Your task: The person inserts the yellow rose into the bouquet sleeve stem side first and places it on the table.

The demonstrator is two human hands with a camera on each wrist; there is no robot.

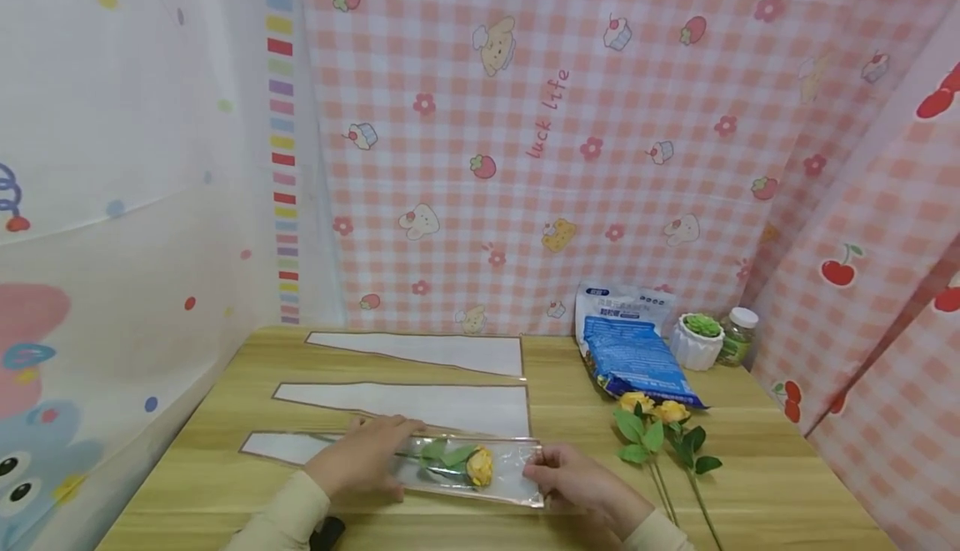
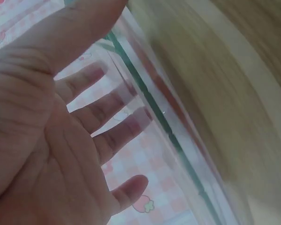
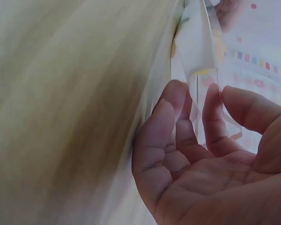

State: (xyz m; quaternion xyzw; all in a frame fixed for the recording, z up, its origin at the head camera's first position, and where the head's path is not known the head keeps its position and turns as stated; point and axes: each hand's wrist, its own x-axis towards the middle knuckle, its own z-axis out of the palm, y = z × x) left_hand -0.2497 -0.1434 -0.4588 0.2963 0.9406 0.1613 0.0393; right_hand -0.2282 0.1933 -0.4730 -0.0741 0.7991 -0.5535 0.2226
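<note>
A yellow rose (image 1: 480, 466) with green leaves lies inside a clear flower sleeve (image 1: 513, 484) with a brown border, low over the table's front part. At the sleeve's wide right end, my right hand (image 1: 581, 480) pinches the film edge between thumb and index finger; the right wrist view shows this film (image 3: 196, 47) too. My left hand (image 1: 363, 458) lies across the sleeve's left part. Its fingers (image 2: 117, 133) are spread and fairly straight in the left wrist view, against the film beside the green stem (image 2: 154, 105).
Two flat tapered sleeves (image 1: 450, 405) lie farther back, with white inside their brown borders. Two yellow roses (image 1: 670, 412) lie at the right. Behind them are a blue and white bag (image 1: 637, 355), a potted plant (image 1: 697, 347) and a white-lidded jar (image 1: 738, 338).
</note>
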